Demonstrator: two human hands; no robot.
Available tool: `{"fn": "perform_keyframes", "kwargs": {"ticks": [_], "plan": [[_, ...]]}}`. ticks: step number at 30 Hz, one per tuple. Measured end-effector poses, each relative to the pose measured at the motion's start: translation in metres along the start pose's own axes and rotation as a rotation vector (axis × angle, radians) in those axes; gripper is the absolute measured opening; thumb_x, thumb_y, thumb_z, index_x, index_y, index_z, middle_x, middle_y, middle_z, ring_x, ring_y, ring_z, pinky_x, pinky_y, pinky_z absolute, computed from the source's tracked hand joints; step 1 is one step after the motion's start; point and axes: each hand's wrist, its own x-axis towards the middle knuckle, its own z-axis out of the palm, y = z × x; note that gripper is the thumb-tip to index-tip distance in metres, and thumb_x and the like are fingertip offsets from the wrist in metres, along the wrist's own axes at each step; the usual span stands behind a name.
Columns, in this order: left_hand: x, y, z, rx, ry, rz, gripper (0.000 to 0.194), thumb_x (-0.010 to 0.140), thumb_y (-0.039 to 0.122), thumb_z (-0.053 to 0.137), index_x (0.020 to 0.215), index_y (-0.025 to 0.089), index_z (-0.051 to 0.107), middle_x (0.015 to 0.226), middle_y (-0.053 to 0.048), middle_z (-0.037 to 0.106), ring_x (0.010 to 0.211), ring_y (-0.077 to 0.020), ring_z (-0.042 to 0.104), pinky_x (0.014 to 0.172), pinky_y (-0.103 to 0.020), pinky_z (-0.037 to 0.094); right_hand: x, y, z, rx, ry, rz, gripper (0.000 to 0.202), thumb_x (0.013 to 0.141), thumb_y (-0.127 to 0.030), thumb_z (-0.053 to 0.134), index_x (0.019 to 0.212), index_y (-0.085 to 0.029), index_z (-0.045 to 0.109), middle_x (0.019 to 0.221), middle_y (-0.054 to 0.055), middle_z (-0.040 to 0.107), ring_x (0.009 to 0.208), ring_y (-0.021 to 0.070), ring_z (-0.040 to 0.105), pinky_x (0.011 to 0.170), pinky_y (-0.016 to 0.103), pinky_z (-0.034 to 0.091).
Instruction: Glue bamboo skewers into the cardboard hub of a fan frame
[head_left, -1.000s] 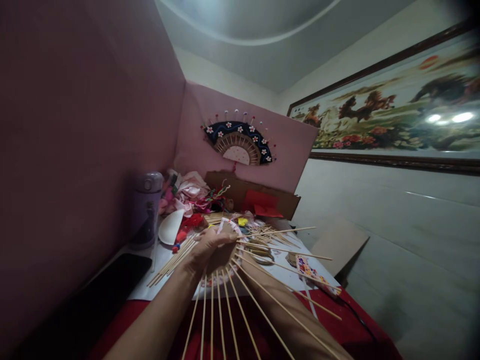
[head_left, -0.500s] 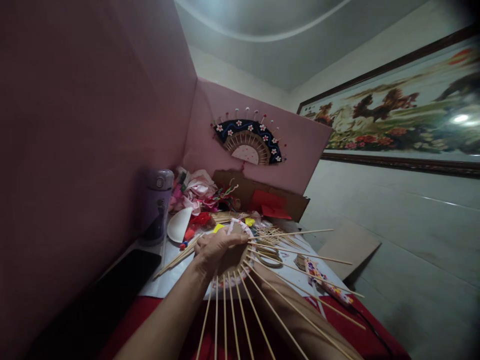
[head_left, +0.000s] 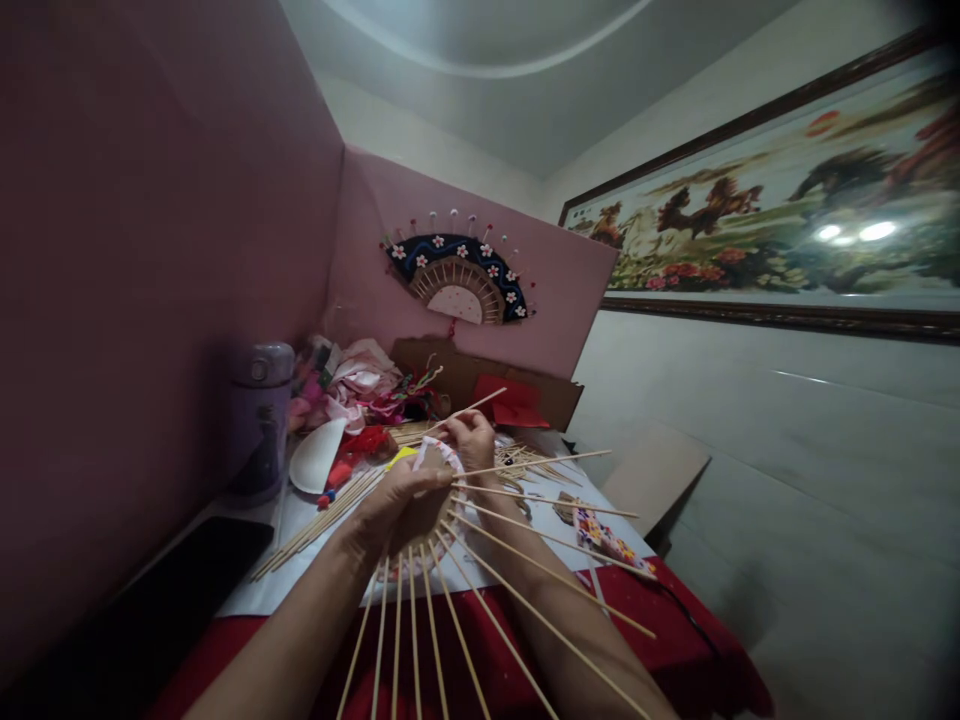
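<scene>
My left hand (head_left: 397, 495) is closed on the edge of a cardboard fan base (head_left: 420, 522), thumb on its brown face. Light wooden sticks (head_left: 440, 625) fan out from this base toward me and to the right, and a pale printed fabric trim (head_left: 442, 452) runs round its rim. Beyond the base, my right hand (head_left: 471, 437) pinches a single wooden stick (head_left: 484, 398) that points up to the right. The lower end of that stick is hidden by the fingers or the base. My right forearm passes beneath the spread sticks.
Loose sticks (head_left: 319, 525) lie left on the white table cover (head_left: 259, 590). A purple bottle (head_left: 262, 420), a white half-disc (head_left: 315, 458) and a black phone (head_left: 217, 550) stand or lie at left. A flower-patterned glue gun (head_left: 611, 535) rests right. A finished fan (head_left: 457, 275) hangs behind.
My right hand has come into sight beyond the base with a stick in its fingers. The left hand still holds the base. The view has turned slightly right.
</scene>
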Motion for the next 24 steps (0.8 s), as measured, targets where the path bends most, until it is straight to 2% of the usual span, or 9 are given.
{"fn": "perform_keyframes", "kwargs": {"ticks": [3,6,9,15,20,24], "plan": [[0.001,0.000,-0.001,0.081,0.002,-0.034,0.019,0.063,0.023,0.067,0.077,0.013,0.058,0.067,-0.002,0.060,0.055,-0.0120,0.055,0.056,-0.024,0.041,-0.006,-0.016,-0.022,0.053,0.066,0.006,0.011,0.072,-0.018,0.059,0.073,-0.016,0.048,0.059,-0.003,0.061,0.045,0.0084,0.053,0.039,0.017,0.039],[0.001,0.000,0.000,0.159,0.061,-0.066,0.021,0.062,0.024,0.068,0.076,0.014,0.057,0.064,-0.001,0.059,0.052,-0.0106,0.053,0.051,-0.021,0.039,-0.023,-0.030,-0.042,0.191,0.056,0.037,0.014,0.065,-0.018,0.061,0.070,-0.019,0.047,0.060,-0.003,0.065,0.047,0.0081,0.055,0.040,0.016,0.039],[-0.001,-0.001,0.004,0.173,0.099,-0.069,0.023,0.059,0.023,0.070,0.075,0.015,0.056,0.062,0.001,0.056,0.050,-0.0090,0.050,0.048,-0.020,0.037,-0.041,-0.034,-0.054,0.269,0.005,0.095,0.013,0.065,-0.018,0.062,0.069,-0.021,0.050,0.062,-0.003,0.065,0.048,0.0080,0.055,0.041,0.017,0.040],[0.002,-0.009,0.000,0.209,0.098,-0.081,0.017,0.063,0.022,0.067,0.071,0.015,0.054,0.060,0.002,0.053,0.049,-0.0080,0.048,0.047,-0.019,0.036,-0.054,-0.029,-0.060,0.308,-0.043,0.134,0.011,0.070,-0.019,0.059,0.066,-0.024,0.051,0.063,-0.004,0.063,0.049,0.0088,0.052,0.040,0.019,0.038],[0.005,-0.013,-0.006,0.248,0.141,-0.112,0.017,0.064,0.022,0.066,0.076,0.016,0.056,0.064,0.000,0.058,0.051,-0.0097,0.053,0.049,-0.020,0.039,-0.053,-0.030,-0.060,0.332,-0.083,0.143,0.010,0.071,-0.018,0.059,0.067,-0.024,0.051,0.065,-0.003,0.063,0.048,0.0088,0.049,0.040,0.020,0.036],[0.003,-0.012,-0.004,0.230,0.167,-0.216,0.022,0.062,0.028,0.070,0.076,0.016,0.058,0.065,-0.002,0.062,0.053,-0.0140,0.058,0.050,-0.024,0.043,-0.053,-0.028,-0.061,0.376,-0.074,0.172,0.011,0.069,-0.017,0.060,0.067,-0.024,0.051,0.063,-0.004,0.062,0.047,0.0084,0.049,0.040,0.019,0.036]]}}
